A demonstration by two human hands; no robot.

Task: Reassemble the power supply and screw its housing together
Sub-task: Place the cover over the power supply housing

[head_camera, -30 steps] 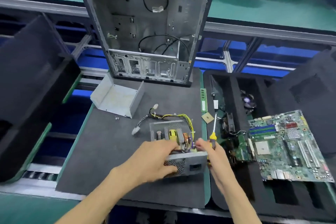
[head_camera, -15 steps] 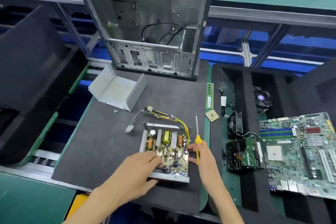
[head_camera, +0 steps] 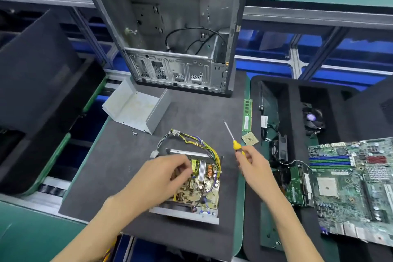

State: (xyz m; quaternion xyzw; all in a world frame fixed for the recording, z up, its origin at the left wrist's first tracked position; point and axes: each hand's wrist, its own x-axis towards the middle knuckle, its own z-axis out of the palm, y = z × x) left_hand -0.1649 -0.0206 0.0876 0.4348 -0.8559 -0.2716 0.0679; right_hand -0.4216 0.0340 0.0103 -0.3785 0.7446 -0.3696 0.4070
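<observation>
The loose cover (head_camera: 136, 108) lies beyond the open power supply (head_camera: 195, 185), nearer the left hand (head_camera: 163, 174), whose fingers are curled over the board; whether anything is pinched cannot be told. The screwdriver (head_camera: 232, 139) is gripped by the right hand (head_camera: 253, 166).

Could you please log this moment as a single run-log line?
left hand: over open power supply | right hand: holds screwdriver, raised, tip off work | cover: off, lying behind | housing unscrewed

Two bare forearms enter from the lower edge of the frame, and no sleeve covers them up to the wrists. The left hand (head_camera: 163, 173) and the right hand (head_camera: 254, 166) wear no glove, ring or watch.
</observation>
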